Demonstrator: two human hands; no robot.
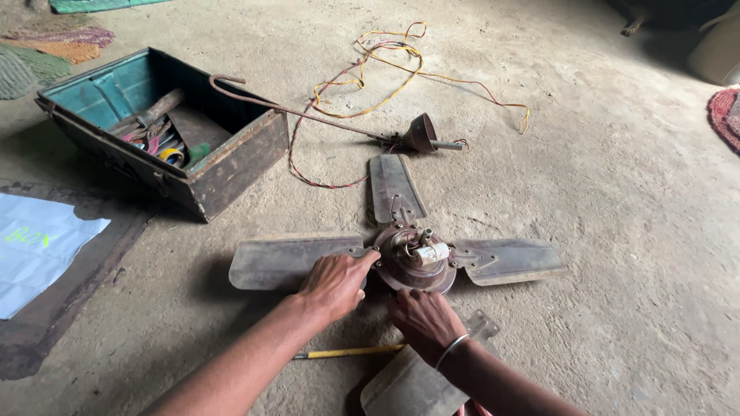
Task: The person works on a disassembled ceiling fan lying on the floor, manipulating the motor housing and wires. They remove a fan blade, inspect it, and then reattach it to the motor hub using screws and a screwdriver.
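Note:
An old brown ceiling fan lies flat on the concrete floor, its round motor hub (pixel 416 258) in the middle with a small pale cylinder on top. Blades stick out to the left (pixel 274 262), far side (pixel 395 187), right (pixel 512 260) and near side (pixel 405 385). My left hand (pixel 335 281) rests on the root of the left blade, fingertips touching the hub's left edge. My right hand (pixel 424 317), a metal bangle on its wrist, presses against the hub's near edge over the near blade. Neither hand holds a tool.
A yellow-handled tool (pixel 347 353) lies on the floor under my forearms. The fan's down rod with canopy cup (pixel 420 132) and tangled red and yellow wires (pixel 370 69) lie beyond. An open metal toolbox (pixel 239 154) with tools stands at the left. A white sheet (pixel 35 246) lies far left.

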